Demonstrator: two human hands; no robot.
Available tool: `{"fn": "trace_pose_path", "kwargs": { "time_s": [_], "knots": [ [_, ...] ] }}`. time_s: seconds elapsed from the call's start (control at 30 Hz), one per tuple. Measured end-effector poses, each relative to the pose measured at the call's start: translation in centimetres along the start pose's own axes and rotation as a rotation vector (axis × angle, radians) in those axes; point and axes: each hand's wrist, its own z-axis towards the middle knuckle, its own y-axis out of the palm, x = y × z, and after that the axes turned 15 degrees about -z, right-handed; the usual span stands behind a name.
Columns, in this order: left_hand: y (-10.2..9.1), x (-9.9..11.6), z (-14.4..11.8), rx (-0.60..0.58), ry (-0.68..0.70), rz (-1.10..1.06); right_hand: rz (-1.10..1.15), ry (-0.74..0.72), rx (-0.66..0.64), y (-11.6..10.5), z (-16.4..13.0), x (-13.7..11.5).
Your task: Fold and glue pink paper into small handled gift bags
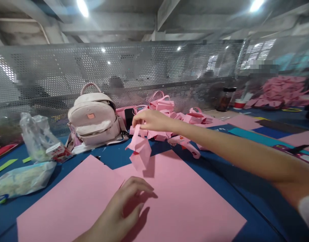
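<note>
My right hand (149, 120) reaches forward with its fingers pinched on the strap of a small pink basket (141, 151). The basket looks folded from sheet material and hangs tilted over the far part of the large pink sheets (184, 198). Low over these sheets, my left hand (126, 205) is nearest to their middle, fingers curved and thumb apart, holding nothing. Just behind my right hand lies a heap of similar pink baskets (161, 106), partly hidden by the hand and forearm. A pale pink object with a handle (186, 144) lies under my right forearm; its kind is unclear.
A cream backpack (93, 117) and a dark phone (129, 117) stand behind the sheets. Plastic bags (25, 178) and a small box (59, 152) lie left. Coloured sheets (257, 132), a dark bottle (225, 99) and another pink pile (282, 89) are right. A perforated partition (144, 67) borders the back.
</note>
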Motion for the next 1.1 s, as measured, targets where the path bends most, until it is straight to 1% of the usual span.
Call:
{"fn": "trace_pose_path", "kwargs": {
  "time_s": [0.13, 0.2, 0.23, 0.3, 0.33, 0.37, 0.4, 0.43, 0.47, 0.5, 0.57, 0.6, 0.67, 0.73, 0.8, 0.87, 0.93, 0.97, 1.03, 1.07, 1.1],
  "knots": [
    [0.4, 0.7, -0.1, -0.035, 0.041, 0.098, -0.096, 0.034, 0.037, 1.2, 2.8, 0.5],
    [-0.2, 1.2, 0.2, -0.056, 0.071, 0.195, -0.136, 0.011, 0.012, 1.8, 3.4, 0.6],
    [-0.8, 1.4, 0.5, -0.064, 0.087, 0.248, -0.152, -0.008, -0.006, 2.0, 3.5, 0.5],
    [-2.9, 2.1, 1.2, -0.093, 0.095, 0.373, -0.173, -0.042, -0.024, 2.4, 3.2, 0.2],
    [-4.4, 2.4, 1.4, -0.069, 0.102, 0.447, -0.177, -0.054, -0.02, 2.5, 3.0, -0.1],
    [-6.0, 2.7, 1.6, -0.052, 0.073, 0.512, -0.177, -0.062, -0.007, 2.5, 2.7, -0.5],
    [-7.8, 2.9, 1.7, 0.008, 0.065, 0.558, -0.172, -0.068, 0.008, 2.5, 2.3, -1.0],
    [-9.6, 3.1, 1.7, 0.052, 0.024, 0.583, -0.162, -0.073, 0.022, 2.5, 1.8, -1.6],
    [-11.3, 3.2, 1.7, 0.082, 0.011, 0.59, -0.148, -0.081, 0.029, 2.4, 1.2, -2.2],
    [-12.8, 3.3, 1.5, 0.087, -0.007, 0.596, -0.131, -0.096, 0.027, 2.4, 0.5, -2.9],
    [-14.9, 3.5, 1.3, 0.085, -0.03, 0.606, -0.094, -0.128, 0.013, 2.3, -1.3, -4.2],
    [-15.6, 3.5, 1.2, 0.078, -0.043, 0.614, -0.077, -0.156, 0.002, 2.4, -2.3, -4.8],
    [-16.1, 3.7, 1.3, 0.005, -0.109, 0.73, -0.013, -0.208, -0.008, 2.7, -4.8, -5.7],
    [-15.9, 3.9, 1.4, -0.093, -0.195, 0.906, 0.039, -0.219, -0.015, 3.1, -7.5, -6.0],
    [-15.6, 4.0, 1.6, -0.154, -0.262, 1.025, 0.061, -0.193, -0.019, 3.6, -10.2, -5.7],
    [-15.6, 3.9, 1.6, -0.164, -0.309, 1.043, 0.103, -0.13, -0.041, 3.6, -12.4, -5.1],
    [-16.0, 3.6, 1.6, -0.16, -0.355, 1.017, 0.174, -0.079, -0.067, 2.9, -14.1, -4.7],
    [-16.3, 3.4, 1.6, -0.158, -0.375, 1.007, 0.214, -0.077, -0.08, 2.3, -14.8, -4.8],
    [-16.9, 3.0, 1.7, -0.185, -0.4, 0.988, 0.265, -0.131, -0.095, 0.8, -16.2, -5.7],
    [-17.1, 2.8, 1.8, -0.192, -0.409, 0.992, 0.202, -0.173, -0.099, 0.1, -17.0, -6.5],
    [-17.2, 2.7, 2.0, -0.198, -0.412, 0.998, 0.07, -0.182, -0.045, -0.5, -18.0, -7.4]
  ]
}}
